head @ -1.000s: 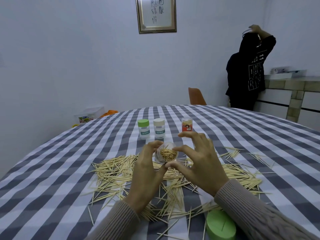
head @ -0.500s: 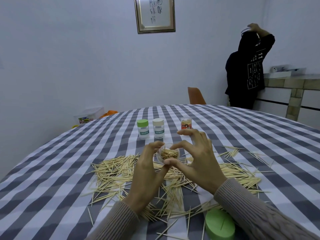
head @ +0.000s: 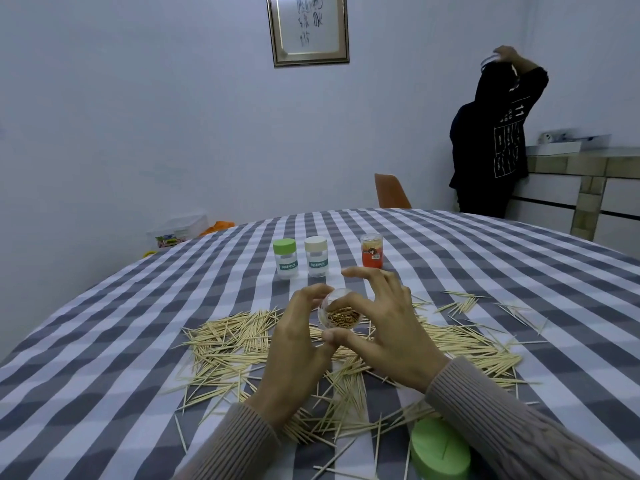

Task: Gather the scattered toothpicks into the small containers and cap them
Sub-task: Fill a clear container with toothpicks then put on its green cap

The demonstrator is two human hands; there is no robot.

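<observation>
Toothpicks (head: 235, 336) lie scattered in a broad band across the near half of the checked tablecloth (head: 104, 341), too many to count, their long axes pointing every way with many running roughly left to right. From the head camera, both hands are raised just above that pile. The left hand (head: 298, 344) curls its fingers and thumb around a small clear jar (head: 337, 311), whose open mouth tilts toward the camera and shows toothpick ends packed inside, their long axes running down into the jar. The right hand (head: 391, 327) pinches the jar's rim between thumb and forefinger, its other fingers spread above.

Three more small containers stand upright in a row toward the table's far edge: a green-capped jar (head: 284, 258), a cream-capped jar (head: 316, 256) just beside it, and an orange jar (head: 372, 251) with a clear top, set a little apart to the right. One green lid (head: 438, 452) rests at the near edge, beside the right sleeve.

Beyond the table are one orange chair (head: 391, 192), one framed picture (head: 308, 27) on the wall, and a person in dark clothes (head: 491, 140) standing at a counter (head: 571, 161) in the far right corner.
</observation>
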